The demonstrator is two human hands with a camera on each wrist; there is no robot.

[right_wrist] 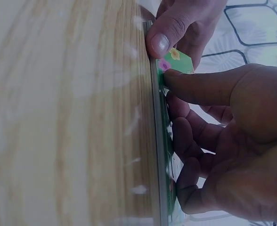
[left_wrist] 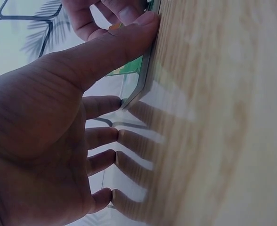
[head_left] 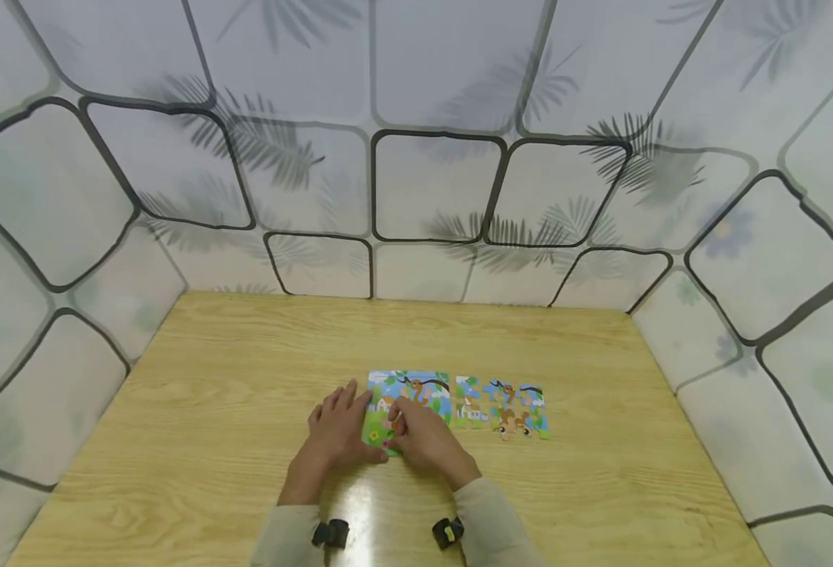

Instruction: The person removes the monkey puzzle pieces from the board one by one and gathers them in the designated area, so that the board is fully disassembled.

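A jigsaw board [head_left: 427, 376] with a cartoon picture lies flat on the table, partly hidden by both hands. My left hand [head_left: 342, 429] steadies its left side. The left thumb rests on the near edge and the index fingertip touches the board's corner, while the other fingers spread straight on the tabletop. Over the board, my right hand [head_left: 423, 433] pinches a green puzzle piece [right_wrist: 181, 61] with flowers between thumb and index finger. That piece appears tilted up from the board at its near left corner. The remaining right fingers curl against the board.
Several loose puzzle pieces [head_left: 519, 429] lie in rows right of the board, showing a house, branches and an animal's face. Beneath everything is a wooden table [head_left: 211, 394]. Patterned fabric walls [head_left: 431, 189] rise along its back and sides.
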